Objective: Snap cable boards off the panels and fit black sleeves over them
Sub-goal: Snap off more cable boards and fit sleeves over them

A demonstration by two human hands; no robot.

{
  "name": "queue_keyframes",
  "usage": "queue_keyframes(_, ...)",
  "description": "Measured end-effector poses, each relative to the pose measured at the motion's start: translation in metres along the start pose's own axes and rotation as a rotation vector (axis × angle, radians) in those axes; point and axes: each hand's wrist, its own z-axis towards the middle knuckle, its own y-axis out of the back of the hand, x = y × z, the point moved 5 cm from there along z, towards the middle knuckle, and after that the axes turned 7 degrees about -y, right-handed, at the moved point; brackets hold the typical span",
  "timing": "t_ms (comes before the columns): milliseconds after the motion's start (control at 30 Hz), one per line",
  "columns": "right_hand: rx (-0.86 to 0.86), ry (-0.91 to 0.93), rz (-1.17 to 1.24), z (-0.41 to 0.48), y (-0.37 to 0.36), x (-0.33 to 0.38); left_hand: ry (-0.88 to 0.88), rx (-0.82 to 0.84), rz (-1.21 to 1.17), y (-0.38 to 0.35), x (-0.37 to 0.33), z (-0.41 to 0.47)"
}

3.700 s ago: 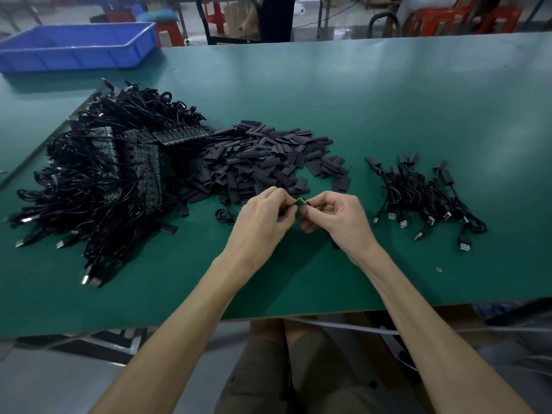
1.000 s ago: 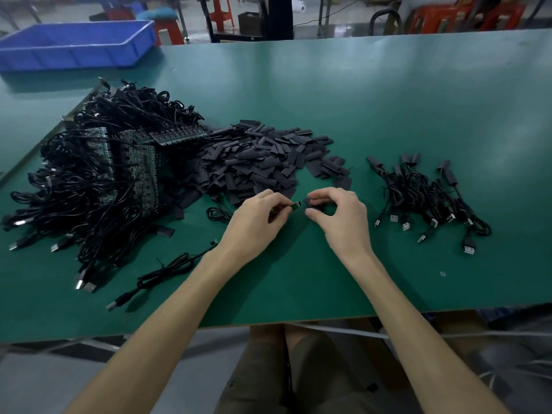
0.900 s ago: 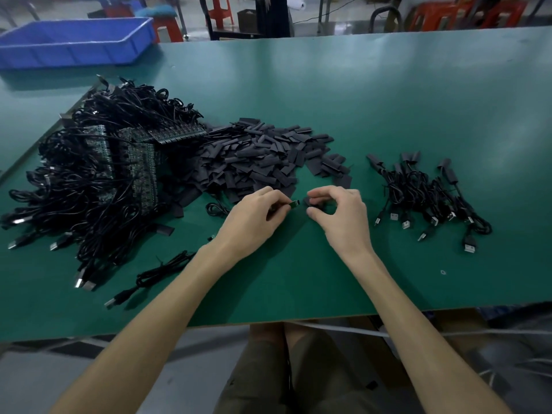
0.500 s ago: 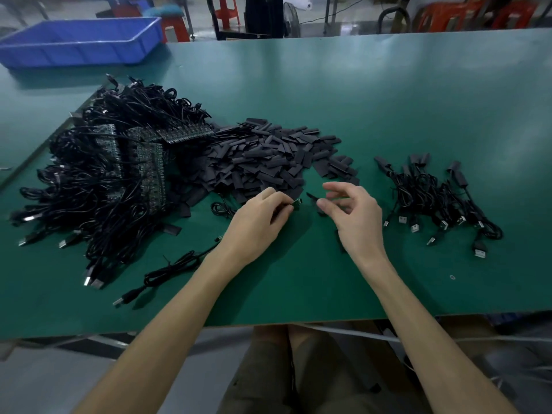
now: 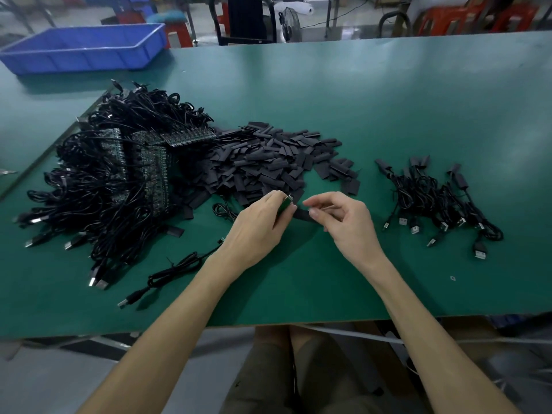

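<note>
One board (image 5: 286, 205) in left hand (image 5: 257, 231).

This is an electronics assembly workshop on a factory floor. A long green workbench (image 5: 373, 94) carries bulk stock: a heap of black cables (image 5: 89, 192) tangled with circuit-board panels (image 5: 149, 165), a pile of black sleeves (image 5: 268, 162) and a smaller batch of cables (image 5: 433, 198). A blue plastic crate (image 5: 83, 50) sits at its far corner, with red plastic stools (image 5: 448, 22) and a fan (image 5: 289, 21) behind.

Blue plastic tray (image 5: 74, 65) on the far-left corner of the green table (image 5: 388, 94); just right of the tray, beyond the table edge, a red stool (image 5: 179, 38); farther right, a black stand (image 5: 246, 19) and small fan (image 5: 291, 23); farthest from the tray, orange-red stools (image 5: 442, 23).
</note>
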Motion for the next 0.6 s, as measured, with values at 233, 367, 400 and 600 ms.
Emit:
queue_keyframes(233, -0.014, 0.017, 0.021, -0.001, 0.001, 0.002, -0.017, 0.048, 0.051, -0.006, 0.0, -0.001)
queue_keyframes(367, 0.017, 0.104, -0.179, -0.005, -0.007, 0.008, -0.019, 0.033, 0.037, -0.005, 0.0, 0.0)
queue_keyframes(400, 0.023, 0.146, -0.266, -0.006, -0.01, 0.01, -0.022, 0.038, 0.033, -0.005, 0.0, 0.001)
queue_keyframes(600, -0.047, 0.281, -0.472, -0.016, -0.014, 0.022, -0.028, 0.08, 0.007, -0.006, 0.0, 0.002)
